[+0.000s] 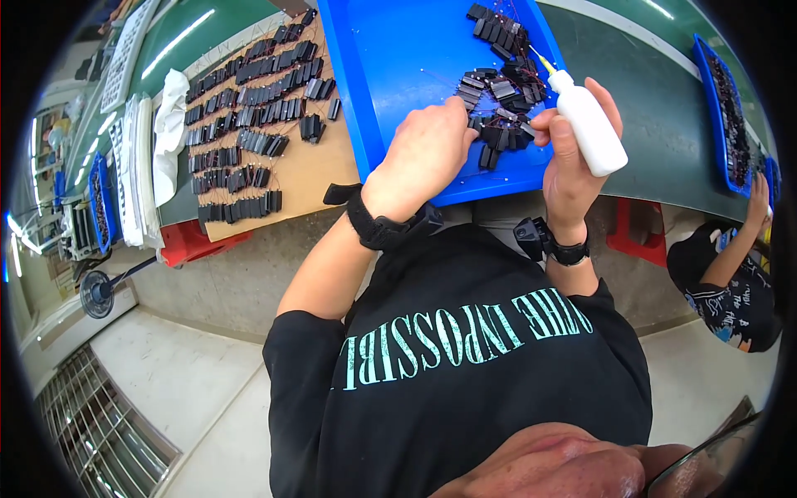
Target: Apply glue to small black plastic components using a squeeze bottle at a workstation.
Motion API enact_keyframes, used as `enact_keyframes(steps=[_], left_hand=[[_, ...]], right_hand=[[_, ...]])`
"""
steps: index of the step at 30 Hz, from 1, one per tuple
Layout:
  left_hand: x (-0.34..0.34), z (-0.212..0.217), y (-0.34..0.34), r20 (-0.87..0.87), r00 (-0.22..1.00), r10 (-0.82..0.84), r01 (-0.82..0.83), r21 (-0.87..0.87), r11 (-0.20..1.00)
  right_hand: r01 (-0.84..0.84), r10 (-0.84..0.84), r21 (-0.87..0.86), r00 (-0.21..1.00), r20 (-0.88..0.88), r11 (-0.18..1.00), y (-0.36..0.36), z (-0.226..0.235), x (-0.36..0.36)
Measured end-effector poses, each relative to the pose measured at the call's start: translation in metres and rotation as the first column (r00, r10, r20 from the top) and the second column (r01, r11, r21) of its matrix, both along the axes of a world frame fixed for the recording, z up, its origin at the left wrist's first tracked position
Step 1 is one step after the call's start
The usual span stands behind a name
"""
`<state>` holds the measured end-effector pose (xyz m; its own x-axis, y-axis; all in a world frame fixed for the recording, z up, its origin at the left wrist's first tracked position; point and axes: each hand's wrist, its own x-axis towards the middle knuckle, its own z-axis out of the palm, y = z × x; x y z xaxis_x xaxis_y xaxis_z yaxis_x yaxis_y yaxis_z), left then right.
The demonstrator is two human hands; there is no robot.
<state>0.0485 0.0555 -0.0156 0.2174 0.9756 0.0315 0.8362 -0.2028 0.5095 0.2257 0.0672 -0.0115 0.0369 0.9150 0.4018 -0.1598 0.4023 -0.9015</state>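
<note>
Right hand (571, 158) grips white glue bottle (588, 120), nozzle angled up-left over black parts pile (498, 108) in blue tray (390, 66); left hand (423, 153), fingers curled onto parts, sits just left of it

A tray (390, 75) sits at top centre on the table (647, 100), with a heap of small parts (498, 91) in its right half. Left of it, a board (324, 166) carries rows of parts (249, 108). A second tray (721, 108) lies at the right edge of the frame.
</note>
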Motion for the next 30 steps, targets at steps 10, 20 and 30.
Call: enact_keyframes(steps=[10, 20, 30], left_hand=[[-0.005, 0.029, -0.011, -0.048, 0.983, 0.176, -0.177, -0.039, 0.983], [-0.021, 0.025, -0.025, 0.869, 0.355, 0.346, 0.074, -0.395, 0.916], [-0.038, 0.006, -0.022, 0.883, 0.317, 0.345, 0.042, -0.377, 0.925]], right_hand=[[-0.036, 0.036, 0.006, 0.999, -0.03, 0.999, 0.002, 0.009, 0.004], [-0.172, 0.181, -0.179, 0.983, 0.035, 0.969, 0.009, 0.017, -0.037], [-0.116, 0.116, -0.045, 0.993, -0.006, 0.992, 0.011, 0.007, -0.071]])
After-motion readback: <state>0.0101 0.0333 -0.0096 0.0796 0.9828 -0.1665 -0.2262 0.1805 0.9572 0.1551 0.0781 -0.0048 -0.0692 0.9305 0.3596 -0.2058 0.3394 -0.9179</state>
